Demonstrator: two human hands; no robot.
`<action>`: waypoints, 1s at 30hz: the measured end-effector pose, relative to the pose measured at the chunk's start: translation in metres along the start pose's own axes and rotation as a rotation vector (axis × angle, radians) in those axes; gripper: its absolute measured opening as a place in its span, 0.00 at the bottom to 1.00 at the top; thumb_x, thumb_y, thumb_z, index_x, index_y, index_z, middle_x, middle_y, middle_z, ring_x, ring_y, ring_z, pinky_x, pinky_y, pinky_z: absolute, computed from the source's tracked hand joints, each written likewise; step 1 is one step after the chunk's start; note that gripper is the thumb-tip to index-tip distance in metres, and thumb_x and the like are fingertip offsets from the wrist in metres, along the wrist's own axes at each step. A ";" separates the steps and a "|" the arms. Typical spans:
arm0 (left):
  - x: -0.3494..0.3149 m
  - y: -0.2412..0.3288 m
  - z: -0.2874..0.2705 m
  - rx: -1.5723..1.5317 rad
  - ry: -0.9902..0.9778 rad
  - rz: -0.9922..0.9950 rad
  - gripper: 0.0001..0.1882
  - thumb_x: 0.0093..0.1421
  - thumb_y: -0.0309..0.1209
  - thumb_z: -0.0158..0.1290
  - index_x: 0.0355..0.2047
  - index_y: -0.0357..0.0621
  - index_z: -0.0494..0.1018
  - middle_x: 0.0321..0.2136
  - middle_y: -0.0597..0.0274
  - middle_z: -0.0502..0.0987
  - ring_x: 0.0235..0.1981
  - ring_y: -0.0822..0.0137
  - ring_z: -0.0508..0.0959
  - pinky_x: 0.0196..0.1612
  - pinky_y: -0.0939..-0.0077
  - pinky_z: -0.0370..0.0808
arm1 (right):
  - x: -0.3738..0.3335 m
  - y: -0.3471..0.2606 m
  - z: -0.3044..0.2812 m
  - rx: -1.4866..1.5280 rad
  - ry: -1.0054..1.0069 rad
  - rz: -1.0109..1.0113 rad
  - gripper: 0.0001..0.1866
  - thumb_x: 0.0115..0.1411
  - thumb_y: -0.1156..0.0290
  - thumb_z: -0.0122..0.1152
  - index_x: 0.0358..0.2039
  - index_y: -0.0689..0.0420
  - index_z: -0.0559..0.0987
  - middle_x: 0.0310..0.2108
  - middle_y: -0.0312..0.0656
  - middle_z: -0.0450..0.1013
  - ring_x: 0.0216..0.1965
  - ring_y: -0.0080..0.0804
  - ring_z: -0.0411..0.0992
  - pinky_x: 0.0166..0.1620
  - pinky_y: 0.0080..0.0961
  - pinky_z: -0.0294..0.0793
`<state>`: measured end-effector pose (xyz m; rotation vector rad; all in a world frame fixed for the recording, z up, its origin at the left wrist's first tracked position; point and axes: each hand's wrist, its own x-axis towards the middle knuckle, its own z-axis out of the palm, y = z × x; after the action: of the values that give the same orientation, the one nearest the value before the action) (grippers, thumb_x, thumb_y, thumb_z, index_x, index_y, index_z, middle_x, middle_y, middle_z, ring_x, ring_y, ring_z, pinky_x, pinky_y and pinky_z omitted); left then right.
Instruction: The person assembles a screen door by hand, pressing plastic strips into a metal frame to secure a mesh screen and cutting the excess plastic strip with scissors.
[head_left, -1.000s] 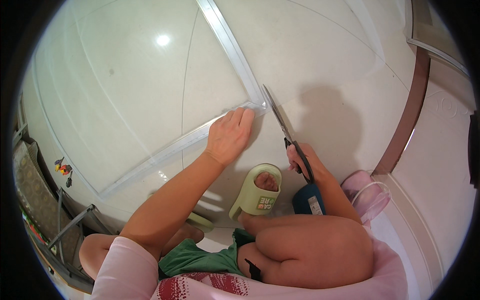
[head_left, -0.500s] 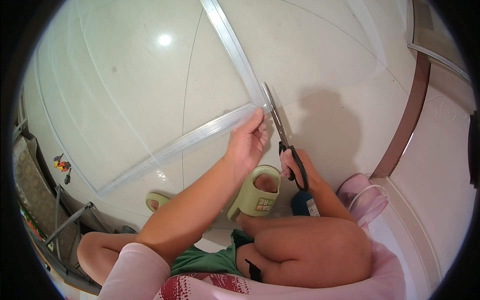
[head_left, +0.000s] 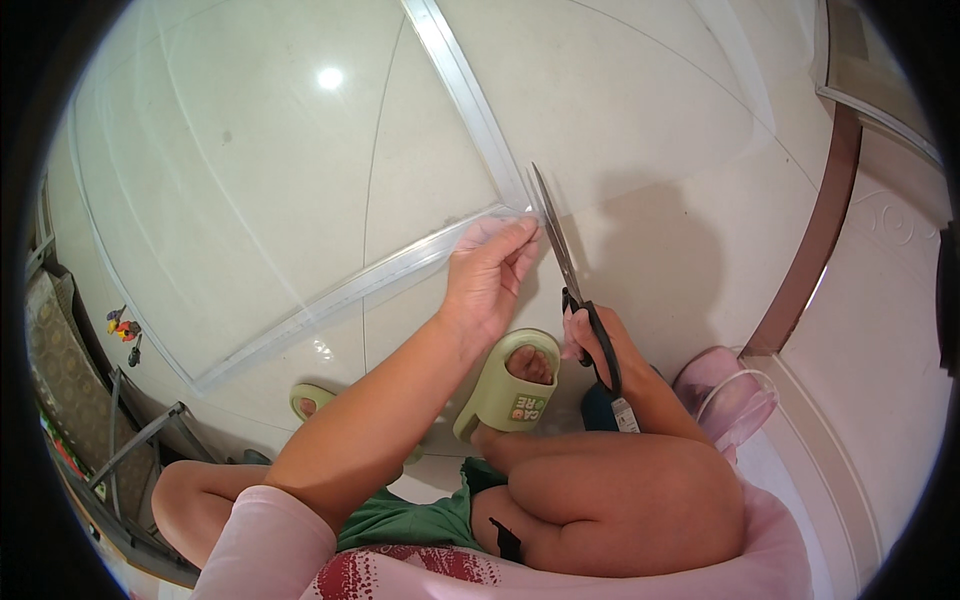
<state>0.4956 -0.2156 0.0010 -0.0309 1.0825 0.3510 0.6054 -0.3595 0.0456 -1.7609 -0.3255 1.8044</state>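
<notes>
My left hand (head_left: 492, 270) is closed in a pinch on the edge of a clear plastic sheet (head_left: 300, 250), just beside the corner of a silver-white metal frame (head_left: 455, 75). Part of the film seems to lie over the back of my fingers. To its right, my right hand (head_left: 600, 335) grips scissors (head_left: 563, 245) by their black handles. The long blades point away from me, only slightly parted at the tips, close to the film's edge and the frame corner. Whether film lies between the blades, I cannot tell.
Pale tiles (head_left: 640, 130) form the floor. Green slippers (head_left: 515, 385) are on my feet. Near my right forearm are a dark blue container (head_left: 603, 410) and a pink translucent container (head_left: 715, 390). Small colourful objects (head_left: 127, 328) and a folding metal stand (head_left: 140, 450) are at the left.
My left hand has shifted slightly up and right with the film. The scissors have moved a little right, and their tips show a narrow gap.
</notes>
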 end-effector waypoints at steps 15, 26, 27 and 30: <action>-0.004 0.002 0.005 -0.015 0.027 0.003 0.06 0.55 0.22 0.57 0.32 0.41 0.72 0.32 0.64 0.77 0.36 0.72 0.78 0.43 0.84 0.77 | 0.001 0.003 0.002 -0.031 0.032 -0.022 0.36 0.59 0.34 0.44 0.23 0.62 0.68 0.19 0.36 0.62 0.21 0.24 0.65 0.25 0.23 0.68; -0.001 0.001 0.008 -0.043 0.024 -0.015 0.06 0.54 0.21 0.57 0.32 0.41 0.72 0.32 0.63 0.77 0.36 0.71 0.78 0.43 0.84 0.78 | -0.001 0.001 0.001 -0.035 0.066 -0.007 0.35 0.59 0.36 0.46 0.21 0.61 0.68 0.17 0.35 0.62 0.18 0.23 0.65 0.23 0.23 0.66; -0.001 0.001 0.008 -0.044 0.025 -0.017 0.06 0.54 0.21 0.57 0.32 0.41 0.72 0.32 0.63 0.77 0.36 0.71 0.78 0.42 0.84 0.78 | -0.001 0.002 0.002 -0.032 0.073 -0.003 0.33 0.60 0.38 0.47 0.21 0.61 0.68 0.16 0.34 0.62 0.18 0.22 0.64 0.23 0.23 0.65; -0.001 0.000 0.009 -0.051 0.035 -0.017 0.06 0.54 0.21 0.57 0.32 0.40 0.72 0.32 0.62 0.77 0.36 0.71 0.78 0.42 0.84 0.78 | 0.000 0.002 0.002 -0.053 0.086 -0.018 0.31 0.61 0.41 0.47 0.20 0.59 0.67 0.14 0.33 0.60 0.16 0.20 0.62 0.22 0.21 0.67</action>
<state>0.5032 -0.2137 0.0060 -0.0921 1.1070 0.3644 0.6027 -0.3605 0.0450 -1.8603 -0.3563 1.7161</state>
